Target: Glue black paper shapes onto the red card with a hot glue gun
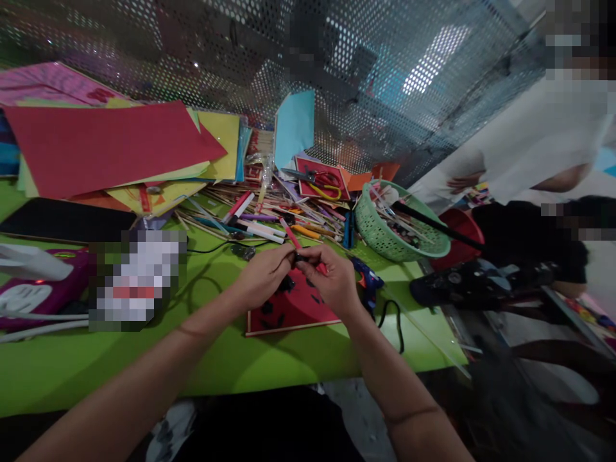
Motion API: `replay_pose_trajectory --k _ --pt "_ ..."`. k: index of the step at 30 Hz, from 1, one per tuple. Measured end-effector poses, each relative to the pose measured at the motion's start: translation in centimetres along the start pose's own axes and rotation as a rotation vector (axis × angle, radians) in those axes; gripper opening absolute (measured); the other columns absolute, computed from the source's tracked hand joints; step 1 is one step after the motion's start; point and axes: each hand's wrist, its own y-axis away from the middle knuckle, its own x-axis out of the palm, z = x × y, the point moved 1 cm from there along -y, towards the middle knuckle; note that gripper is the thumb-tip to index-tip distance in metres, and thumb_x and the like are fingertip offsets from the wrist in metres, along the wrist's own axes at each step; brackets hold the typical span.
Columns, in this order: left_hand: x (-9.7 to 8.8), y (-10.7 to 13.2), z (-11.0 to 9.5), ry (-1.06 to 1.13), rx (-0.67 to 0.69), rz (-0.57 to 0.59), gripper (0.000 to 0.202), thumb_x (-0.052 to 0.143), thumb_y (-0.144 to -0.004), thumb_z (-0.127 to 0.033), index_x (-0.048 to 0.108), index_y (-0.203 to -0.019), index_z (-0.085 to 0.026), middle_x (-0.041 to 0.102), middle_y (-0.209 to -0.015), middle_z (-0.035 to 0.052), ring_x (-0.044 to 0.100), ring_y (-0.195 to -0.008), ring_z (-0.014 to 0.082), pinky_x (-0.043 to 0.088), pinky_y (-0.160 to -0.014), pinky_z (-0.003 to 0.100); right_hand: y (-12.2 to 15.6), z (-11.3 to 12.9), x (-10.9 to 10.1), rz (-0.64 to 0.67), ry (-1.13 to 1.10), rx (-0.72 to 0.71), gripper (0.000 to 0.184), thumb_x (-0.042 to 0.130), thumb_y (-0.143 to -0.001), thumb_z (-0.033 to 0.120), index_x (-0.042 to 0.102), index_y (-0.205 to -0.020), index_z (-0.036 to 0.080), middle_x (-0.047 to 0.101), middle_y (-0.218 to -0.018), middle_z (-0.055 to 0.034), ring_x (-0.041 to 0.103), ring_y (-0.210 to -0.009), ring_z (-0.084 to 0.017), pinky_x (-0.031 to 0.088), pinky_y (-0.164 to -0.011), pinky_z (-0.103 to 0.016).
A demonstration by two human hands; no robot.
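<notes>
My left hand (pixel 264 277) and my right hand (pixel 337 282) meet over a red panel (pixel 293 325) with a thin pale edge. Between their fingertips is a small dark piece (pixel 299 257), which the left fingers pinch; its kind is too small to make out. A slim pink pen-like stick (pixel 290 233) passes through the closed fingers of my right hand, slanting up to the left. Black scraps (pixel 273 309) lie on the panel, partly hidden under my hands. Just right of my right hand rests a dark blue glue gun (pixel 369 280).
Behind the hands lie markers (pixel 262 230), thin sticks and scissors (pixel 320 183). A green basket (pixel 378 234) of tools stands to the right, near another person in white (pixel 534 135). Coloured paper (pixel 115 144), a black phone (pixel 67 220) and a purple box (pixel 52 295) occupy the left.
</notes>
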Motion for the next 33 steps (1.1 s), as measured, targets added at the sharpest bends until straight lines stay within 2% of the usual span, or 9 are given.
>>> replay_pose_trajectory --k 6,11,18,23,26,29,30,31,33 --pt "-0.4 0.2 -0.6 0.062 0.026 0.039 0.030 0.034 -0.099 -0.035 0.049 -0.078 -0.021 0.052 -0.073 -0.0012 0.044 -0.066 0.0143 0.035 -0.064 0.027 -0.1 0.1 -0.1 0.001 -0.093 0.007 0.015 0.067 -0.087 0.022 0.070 -0.101 0.022 0.071 -0.082 0.0005 0.064 -0.072 -0.013 0.050 -0.069 -0.025" --pt "0.1 0.2 -0.1 0.021 0.014 -0.014 0.022 0.035 -0.096 -0.026 0.047 -0.077 -0.022 0.052 -0.072 -0.0015 0.045 -0.067 0.0146 0.033 -0.064 0.027 -0.1 0.4 -0.1 -0.010 -0.130 0.020 0.013 0.068 -0.085 0.022 0.070 -0.098 0.022 0.071 -0.083 0.0004 0.064 -0.072 -0.013 0.051 -0.069 -0.025" --pt "0.2 0.1 0.2 0.192 0.050 -0.013 0.028 0.034 -0.100 -0.034 0.042 -0.077 -0.021 0.055 -0.080 0.0000 0.048 -0.075 0.0140 0.037 -0.067 0.026 -0.2 -0.2 -0.1 -0.031 -0.317 0.139 0.015 0.072 -0.083 0.028 0.069 -0.096 0.021 0.070 -0.084 -0.0001 0.064 -0.074 -0.013 0.052 -0.070 -0.026" --pt "-0.1 0.0 -0.1 0.193 0.013 -0.006 0.026 0.040 -0.099 -0.035 0.045 -0.079 -0.020 0.053 -0.079 -0.0017 0.045 -0.073 0.0132 0.036 -0.067 0.026 -0.4 -0.5 0.0 -0.032 -0.415 0.210 0.018 0.075 -0.081 0.029 0.069 -0.096 0.022 0.070 -0.083 0.0004 0.064 -0.074 -0.013 0.052 -0.072 -0.026" --pt "-0.9 -0.1 -0.3 0.226 -0.003 -0.031 0.021 0.046 -0.097 -0.033 0.052 -0.083 -0.019 0.052 -0.077 -0.0028 0.046 -0.073 0.0127 0.037 -0.069 0.025 -0.5 -0.7 0.1 -0.018 -0.500 0.249 0.019 0.077 -0.080 0.029 0.069 -0.095 0.022 0.070 -0.082 0.0014 0.065 -0.073 -0.012 0.052 -0.071 -0.025" --pt "-3.1 0.4 -1.0 0.352 0.030 -0.052 0.018 0.057 -0.093 -0.031 0.057 -0.079 -0.019 0.054 -0.076 -0.0022 0.050 -0.072 0.0125 0.040 -0.068 0.024 -0.6 -0.9 0.0 -0.025 -0.565 0.278 0.021 0.078 -0.079 0.030 0.069 -0.096 0.023 0.070 -0.081 0.0018 0.066 -0.073 -0.012 0.051 -0.068 -0.024" --pt "-4.1 0.7 -1.5 0.414 0.060 -0.001 0.018 0.061 -0.091 -0.031 0.060 -0.077 -0.020 0.056 -0.075 -0.0016 0.052 -0.071 0.0125 0.042 -0.067 0.024 -0.7 -1.0 0.0 -0.028 -0.576 0.284 0.022 0.078 -0.079 0.031 0.069 -0.097 0.023 0.070 -0.081 0.0017 0.066 -0.073 -0.012 0.051 -0.068 -0.024" --pt "-5.1 1.0 -2.1 0.487 0.117 0.138 0.017 0.064 -0.088 -0.031 0.063 -0.075 -0.020 0.059 -0.077 -0.0005 0.055 -0.072 0.0129 0.044 -0.067 0.024 -0.7 -1.1 -0.1 -0.031 -0.583 0.287 0.022 0.079 -0.078 0.031 0.069 -0.097 0.024 0.070 -0.081 0.0017 0.066 -0.073 -0.012 0.051 -0.068 -0.024" --pt "-6.5 1.9 -3.4 0.536 0.335 0.756 0.005 0.075 -0.080 -0.028 0.075 -0.082 -0.024 0.069 -0.084 0.0028 0.063 -0.078 0.0160 0.049 -0.074 0.026 -0.7 -1.2 -0.2 -0.033 -0.585 0.285 0.023 0.079 -0.078 0.032 0.070 -0.098 0.024 0.070 -0.081 0.0018 0.065 -0.074 -0.012 0.051 -0.069 -0.023"
